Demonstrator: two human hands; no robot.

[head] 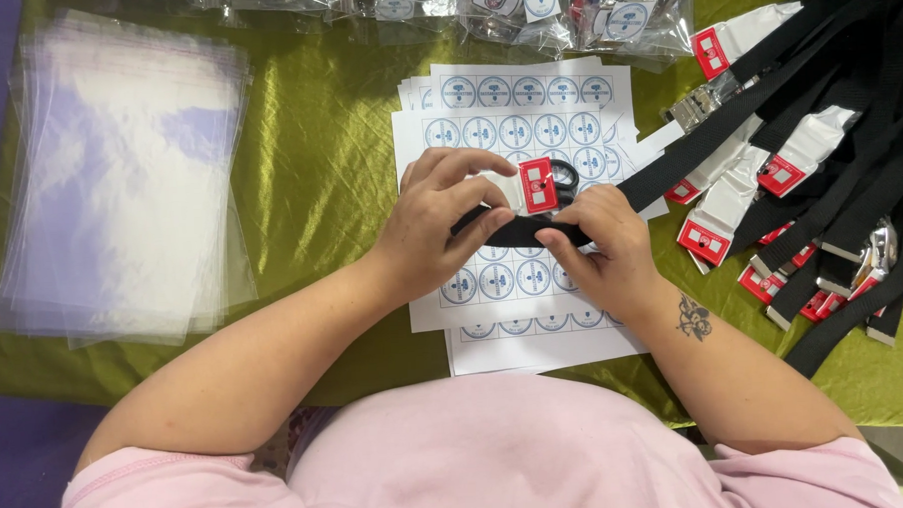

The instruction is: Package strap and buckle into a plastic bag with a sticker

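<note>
My left hand (440, 224) and my right hand (601, 244) meet over a stack of white sticker sheets (527, 111) printed with round blue labels. Together they grip a black webbing strap (516, 232) folded into a flat bundle, which carries a white tag with a red square (537, 184). My left fingers pinch the bundle's left end and the tag. My right thumb and fingers hold the right end, where the strap (669, 176) runs off to the right.
A heap of black straps (828, 151) with red-and-white tags lies at the right. A stack of clear plastic bags (119, 175) sits at the left. Filled clear bags (563, 15) line the far edge. All rest on a green satin cloth (318, 158).
</note>
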